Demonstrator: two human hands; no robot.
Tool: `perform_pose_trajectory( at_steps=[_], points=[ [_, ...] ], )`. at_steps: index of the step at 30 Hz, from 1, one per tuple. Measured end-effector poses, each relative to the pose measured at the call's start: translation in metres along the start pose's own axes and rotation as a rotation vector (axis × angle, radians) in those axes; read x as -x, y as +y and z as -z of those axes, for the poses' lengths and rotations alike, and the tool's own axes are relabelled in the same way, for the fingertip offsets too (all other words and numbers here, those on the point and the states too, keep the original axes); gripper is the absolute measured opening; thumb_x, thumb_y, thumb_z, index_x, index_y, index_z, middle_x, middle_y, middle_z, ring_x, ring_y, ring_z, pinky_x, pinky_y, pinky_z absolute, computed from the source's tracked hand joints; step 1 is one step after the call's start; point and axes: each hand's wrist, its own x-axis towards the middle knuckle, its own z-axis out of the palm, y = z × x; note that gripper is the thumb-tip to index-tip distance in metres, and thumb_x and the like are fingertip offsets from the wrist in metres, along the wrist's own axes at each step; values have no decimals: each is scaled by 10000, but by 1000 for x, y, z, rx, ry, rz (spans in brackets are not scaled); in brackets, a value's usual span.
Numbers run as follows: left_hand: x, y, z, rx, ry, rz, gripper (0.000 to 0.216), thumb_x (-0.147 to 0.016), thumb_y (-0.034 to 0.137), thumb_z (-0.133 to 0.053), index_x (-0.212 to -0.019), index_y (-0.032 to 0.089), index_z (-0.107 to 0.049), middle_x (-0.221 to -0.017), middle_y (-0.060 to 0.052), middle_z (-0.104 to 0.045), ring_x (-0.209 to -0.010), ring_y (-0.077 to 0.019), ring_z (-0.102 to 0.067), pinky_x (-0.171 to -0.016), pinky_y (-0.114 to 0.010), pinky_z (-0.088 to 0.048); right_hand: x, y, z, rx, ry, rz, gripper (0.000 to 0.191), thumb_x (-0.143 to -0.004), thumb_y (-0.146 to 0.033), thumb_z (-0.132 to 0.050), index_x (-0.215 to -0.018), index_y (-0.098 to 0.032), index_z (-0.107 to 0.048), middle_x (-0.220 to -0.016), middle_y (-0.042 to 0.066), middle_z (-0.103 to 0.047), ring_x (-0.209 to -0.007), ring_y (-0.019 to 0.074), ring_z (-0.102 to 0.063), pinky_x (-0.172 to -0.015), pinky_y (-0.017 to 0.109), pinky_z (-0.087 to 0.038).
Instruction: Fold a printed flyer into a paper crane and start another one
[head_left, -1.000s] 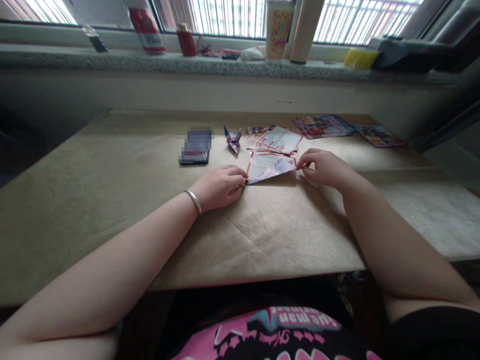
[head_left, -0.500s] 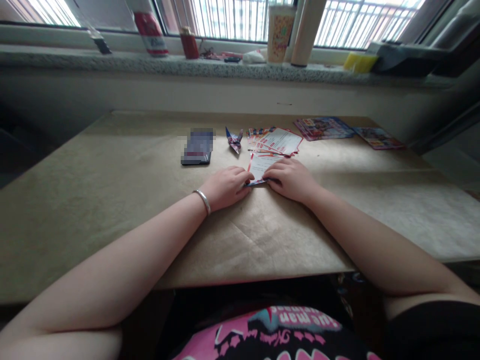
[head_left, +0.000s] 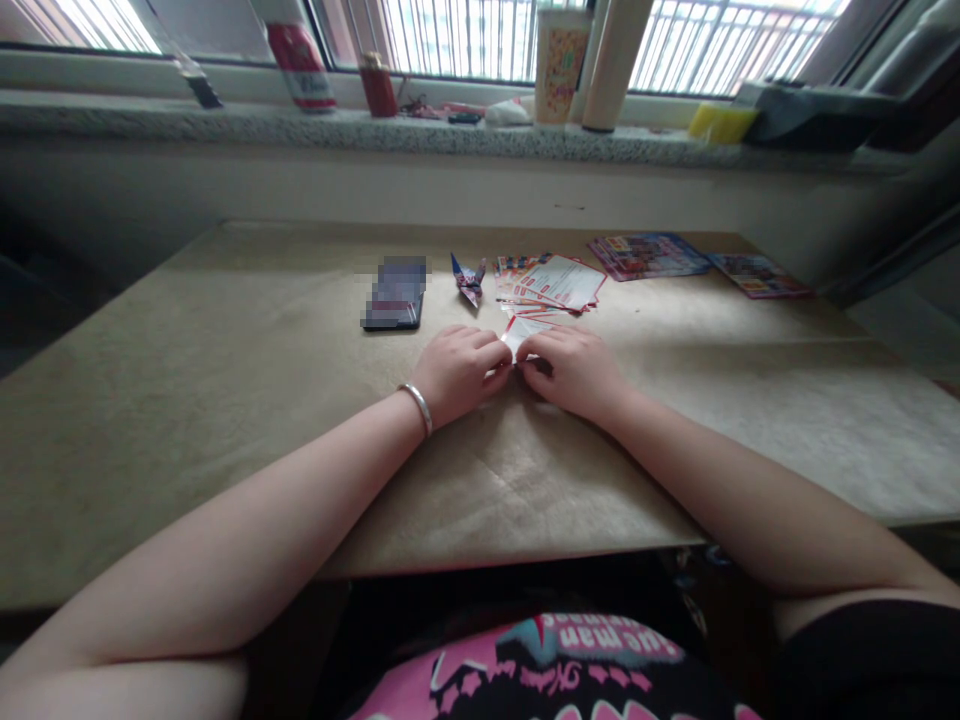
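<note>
L hand (head_left: pixel 465 375) & R hand (head_left: pixel 570 368) almost meet, fingertips just apart, both w/ narrow pinch on near edge of a white, red-bordered printed paper sheet (head_left: pixel 519 332). Sheet sits btwn the hands on the tabletop (head_left: pixel 225 400), mostly hidden under fingers; exact fold can't be made out.

Pose: backs of both hands up, knuckles bent, fingers curled inward, thumbs on the body side. Forearms converge in a V, L from lower L, R from lower R, elbows bent & out wide. Silver bangle (head_left: pixel 417 408) on L wrist; black sleeve (head_left: pixel 870 650) on R upper arm.

Beyond the hands: smartphone (head_left: pixel 396 293) (pixelated) to L, origami crane (head_left: pixel 469 283) next to it, then fanned printed sheets (head_left: pixel 562 282) just past the pinched one. Colorful printed stack (head_left: pixel 652 255) farther back R.
</note>
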Motion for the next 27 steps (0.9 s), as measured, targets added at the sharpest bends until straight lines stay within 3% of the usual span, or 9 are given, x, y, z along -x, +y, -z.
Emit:
perform_pose_trajectory(
  at_steps=[11, 27],
  points=[
    [0, 3, 4, -12, 49, -52, 249, -951, 309, -490, -832, 207, -684, -836, -30, -705, -776, -162, -593, -804, -329, -406, 0, -6, -1, -39, 19, -22, 83, -780, -221, -563, -813, -238, -637, -857, 50, -709, -870, 226, -609, -797, 336, -434],
    [6, -10, 3, -18, 150, -89, 215, -931, 278, -518, -781, 204, -652, -786, -8, -684, -747, -156, -583, -781, -311, -405, 8, 31, 10, -89, 106, 58, 92, -715, -162, -571, -747, -218, -636, -765, 30, -688, -763, 198, -601, -738, 303, -437]
  ],
)
